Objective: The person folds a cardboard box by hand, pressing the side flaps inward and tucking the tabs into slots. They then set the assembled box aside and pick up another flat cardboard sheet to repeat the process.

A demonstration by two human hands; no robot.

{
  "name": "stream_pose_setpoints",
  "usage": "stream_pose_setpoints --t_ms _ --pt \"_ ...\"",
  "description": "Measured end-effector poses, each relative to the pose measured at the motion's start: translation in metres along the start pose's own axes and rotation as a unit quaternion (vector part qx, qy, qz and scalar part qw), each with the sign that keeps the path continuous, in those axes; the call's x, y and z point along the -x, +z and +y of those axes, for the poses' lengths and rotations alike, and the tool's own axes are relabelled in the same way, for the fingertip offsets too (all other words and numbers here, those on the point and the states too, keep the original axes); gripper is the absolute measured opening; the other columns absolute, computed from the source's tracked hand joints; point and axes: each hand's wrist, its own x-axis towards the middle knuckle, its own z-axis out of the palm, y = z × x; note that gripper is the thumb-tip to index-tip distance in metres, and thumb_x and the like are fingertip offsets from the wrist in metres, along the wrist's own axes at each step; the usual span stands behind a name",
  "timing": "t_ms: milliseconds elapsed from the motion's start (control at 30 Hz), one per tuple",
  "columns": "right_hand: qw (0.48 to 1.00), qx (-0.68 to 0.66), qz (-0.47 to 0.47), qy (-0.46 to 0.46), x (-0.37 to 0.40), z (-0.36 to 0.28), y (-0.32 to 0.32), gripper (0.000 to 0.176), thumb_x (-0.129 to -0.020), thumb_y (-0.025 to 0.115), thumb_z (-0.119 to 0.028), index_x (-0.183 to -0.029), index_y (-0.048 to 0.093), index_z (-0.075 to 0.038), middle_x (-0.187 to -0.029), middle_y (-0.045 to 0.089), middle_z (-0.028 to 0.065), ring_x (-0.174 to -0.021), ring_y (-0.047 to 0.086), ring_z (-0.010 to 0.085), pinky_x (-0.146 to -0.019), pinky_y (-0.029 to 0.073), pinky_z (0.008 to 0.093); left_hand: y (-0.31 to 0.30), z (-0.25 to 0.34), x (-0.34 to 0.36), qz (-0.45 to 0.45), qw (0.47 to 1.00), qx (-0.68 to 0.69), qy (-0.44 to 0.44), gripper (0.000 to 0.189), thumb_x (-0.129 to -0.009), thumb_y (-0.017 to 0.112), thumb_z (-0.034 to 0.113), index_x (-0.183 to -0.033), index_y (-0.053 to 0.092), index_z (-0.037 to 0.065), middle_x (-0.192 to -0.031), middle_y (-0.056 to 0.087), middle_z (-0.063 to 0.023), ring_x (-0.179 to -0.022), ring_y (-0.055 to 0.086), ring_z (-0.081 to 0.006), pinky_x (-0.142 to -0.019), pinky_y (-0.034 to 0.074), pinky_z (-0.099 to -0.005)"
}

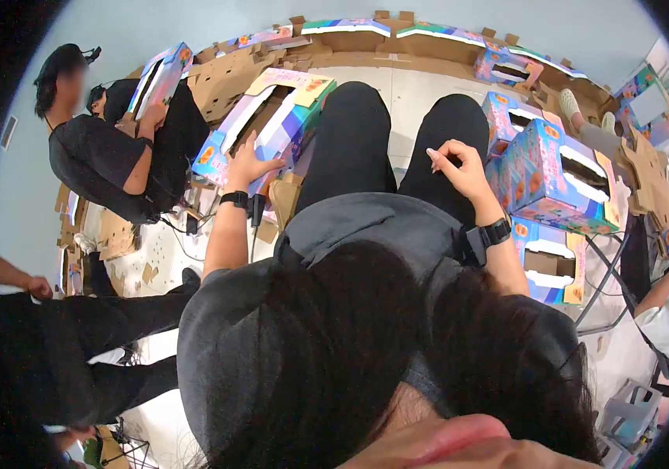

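Note:
My left hand (247, 166) lies against a colourful cardboard box (283, 129) beside my left thigh. Its thumb and fingers are spread, with the fingertips at the edge of the long cut-out in the box's top. Over my right thigh, my right hand (462, 168) is curled, thumb and index finger pressed together. A small pale spot shows at those fingertips; I cannot tell whether it is a held scrap or a nail. Close to the right hand stands another printed box (557, 176) with a white-edged opening.
More printed boxes stand at right, one lower (547, 262) and one behind (506, 117). Brown cardboard sheets (229, 86) pile up left and along the wall. A seated person (104, 148) holds a box at left; others are at lower left and right. A folding stool's legs (606, 273) stand at right.

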Motion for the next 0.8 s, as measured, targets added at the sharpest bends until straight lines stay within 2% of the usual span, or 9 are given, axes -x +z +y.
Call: stream_pose_setpoints --t_ms 167,267,300,400,533,567,667,767,800 --pt "1.000 -0.002 0.018 0.025 0.003 0.001 0.000 0.033 -0.089 0.071 -0.018 -0.065 0.059 0.001 -0.061 0.058 0.0049 -0.057 0.054 0.0113 -0.055 0.041 0.0280 -0.002 0.009 0.016 0.113 0.992 0.060 0.017 0.096 -0.051 0.084 0.054 -0.124 0.042 0.007 -0.120 0.063 -0.0211 -0.120 0.055 -0.0351 -0.114 0.013 -0.0584" --pt "0.997 -0.033 0.066 0.022 0.007 0.000 0.004 0.034 -0.089 0.071 -0.018 -0.064 0.058 0.001 -0.059 0.057 0.0051 -0.055 0.054 0.0111 -0.052 0.040 0.0280 -0.018 0.018 0.017 0.159 0.986 0.020 0.039 0.095 -0.052 0.084 0.058 -0.119 0.041 0.006 -0.113 0.062 -0.0183 -0.114 0.057 -0.0361 -0.111 0.018 -0.0595" --pt "0.998 -0.018 0.067 -0.007 0.006 0.003 0.004 0.035 -0.089 0.071 -0.018 -0.063 0.057 0.001 -0.058 0.058 0.0057 -0.053 0.054 0.0108 -0.051 0.040 0.0278 -0.030 0.028 0.018 0.187 0.981 0.016 0.039 0.087 -0.054 0.085 0.048 -0.118 0.042 0.008 -0.109 0.064 -0.0167 -0.113 0.058 -0.0327 -0.116 0.011 -0.0577" --pt "0.999 0.014 0.044 -0.006 0.004 -0.016 0.004 0.037 -0.089 0.072 -0.018 -0.060 0.056 0.001 -0.058 0.058 0.0061 -0.053 0.054 0.0105 -0.051 0.040 0.0275 -0.067 0.051 0.018 0.308 0.946 -0.005 0.104 0.086 -0.056 0.084 0.054 -0.115 0.044 0.007 -0.103 0.061 -0.0123 -0.105 0.060 -0.0313 -0.114 0.014 -0.0628" --pt "0.992 -0.105 0.011 0.064 -0.008 -0.040 0.019 0.026 -0.095 0.064 -0.025 -0.090 0.061 0.001 -0.076 0.065 0.0060 -0.069 0.058 0.0111 -0.065 0.046 0.0266 -0.126 0.115 0.040 0.403 0.900 0.021 0.164 0.090 -0.057 0.083 0.059 -0.116 0.042 0.004 -0.112 0.056 -0.0142 -0.111 0.055 -0.0317 -0.112 0.012 -0.0639" --pt "0.981 -0.140 -0.054 0.122 -0.014 -0.040 0.018 0.044 -0.095 0.063 -0.031 -0.124 0.053 0.001 -0.101 0.067 0.0113 -0.090 0.061 0.0144 -0.082 0.048 0.0297 -0.135 0.133 0.048 0.411 0.892 0.040 0.181 0.092 -0.057 0.083 0.060 -0.116 0.041 0.003 -0.115 0.054 -0.0148 -0.113 0.054 -0.0320 -0.112 0.011 -0.0629" --pt "0.971 -0.209 -0.046 0.110 -0.030 -0.069 0.035 0.079 -0.092 0.068 -0.036 -0.148 0.027 0.001 -0.128 0.056 0.0218 -0.115 0.055 0.0231 -0.098 0.044 0.0351 -0.142 0.177 0.064 0.417 0.880 0.074 0.215 0.105 -0.055 0.084 0.062 -0.123 0.034 -0.001 -0.116 0.049 -0.0162 -0.116 0.051 -0.0341 -0.111 0.012 -0.0598" --pt "0.958 -0.255 -0.065 0.114 -0.039 -0.090 0.049 0.125 -0.083 0.078 -0.038 -0.150 -0.021 -0.003 -0.147 0.031 0.0328 -0.137 0.035 0.0362 -0.111 0.033 0.0436 -0.129 0.220 0.083 0.387 0.883 0.131 0.230 0.109 -0.055 0.083 0.063 -0.125 0.032 -0.003 -0.119 0.046 -0.0179 -0.117 0.049 -0.0350 -0.112 0.008 -0.0638" --pt "0.945 -0.296 -0.057 0.124 -0.040 -0.100 0.052 0.131 -0.080 0.081 -0.030 -0.147 -0.029 -0.005 -0.150 0.025 0.0305 -0.137 0.035 0.0355 -0.112 0.031 0.0456 -0.119 0.232 0.089 0.371 0.885 0.156 0.236 0.109 -0.055 0.083 0.063 -0.125 0.031 -0.004 -0.120 0.045 -0.0182 -0.118 0.049 -0.0351 -0.113 0.007 -0.0654"
